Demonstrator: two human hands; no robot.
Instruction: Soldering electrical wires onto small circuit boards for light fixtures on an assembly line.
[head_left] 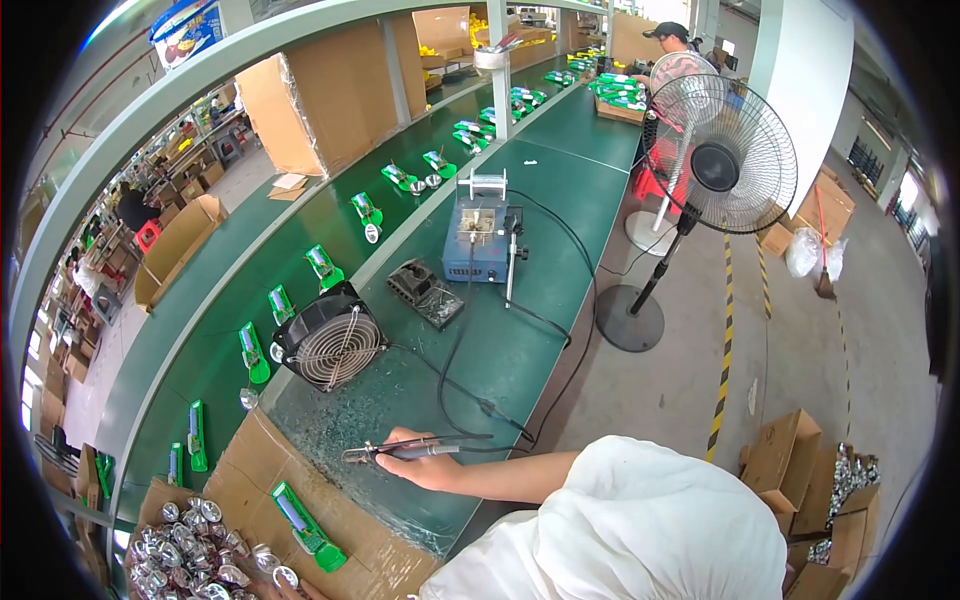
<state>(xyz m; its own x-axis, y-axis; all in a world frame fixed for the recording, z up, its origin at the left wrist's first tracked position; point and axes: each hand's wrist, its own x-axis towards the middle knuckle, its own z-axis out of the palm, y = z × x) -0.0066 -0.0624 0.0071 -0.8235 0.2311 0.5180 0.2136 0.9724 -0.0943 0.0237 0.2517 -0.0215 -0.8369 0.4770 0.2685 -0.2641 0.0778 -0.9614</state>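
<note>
The right hand (420,465) works above the green surface (560,170), its grip pinching a grey-handled soldering tool (428,451) between thumb and fingers. The tool's metal head points toward 9 o'clock, and its dark cord leaves toward 3. The left hand (308,591) shows only in part at the lower edge, between 7 and 8 o'clock from the right; a shiny silver cup (285,577) sits at its fingers, but I cannot tell whether its grip is spread or pressed together on anything.

Taking the right hand as the centre of the dial, a green piece with a pale strip (305,525) lies at 8 o'clock on a brown cardboard sheet (370,545), near the left hand and apart from the tool. Farther out at 8 is a heap of silver cups (185,550). At 11 stands a square black fan (330,345) with a ring-shaped guard. A dark holder (425,292) lies at 12, and just past it, between 12 and 1, a blue box (475,255) carries a pale roll (487,185) on top. Beyond the square fan, toward 10 and 11, more green pieces lie spaced along a conveyor belt (220,385). A pedestal fan (715,165) stands on the floor between 1 and 2; another person (675,45) is far off at 1.
</note>
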